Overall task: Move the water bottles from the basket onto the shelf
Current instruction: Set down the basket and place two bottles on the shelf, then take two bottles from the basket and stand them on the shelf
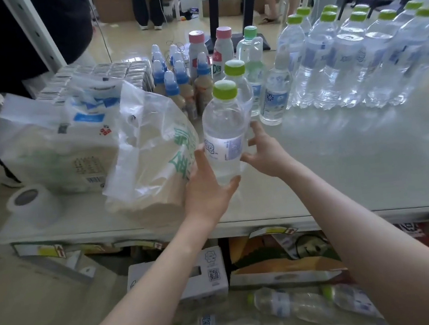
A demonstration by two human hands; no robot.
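The left hand [206, 190], at the centre of the frame, has its fingers clamped round the lower body of a clear bottle [224, 131] with a green cap, thumb on the near right side at the base, the other fingers reaching up the left side. The right hand [266, 153] meets the same bottle from the right, its fingers apart and curled, the tips touching the labelled middle. The bottle is upright, slightly tilted, at the shelf [342, 169], a pale flat top that fills the middle of the frame; whether its base rests on the surface or is just above cannot be told, since the hand hides it. Right behind it stands a 2nd green-capped bottle [237, 79].

In the upper right a block of bottles [356, 58] stands upright in rows on the shelf. Between that block and the held bottle stand 2 more clear ones, 1 with no coloured cap. Behind, at upper centre, are small blue-capped bottles [169, 79] and 2 pink-capped ones [198, 49].

Left of the hands a crumpled plastic bag [150, 148] lies on the shelf, touching the left hand's back. Further left is a wrapped pack [57, 153], and near the left edge a paper roll [29, 202].

At the bottom of the frame, between the forearms, more bottles lie on their sides [291, 306], below the shelf edge.
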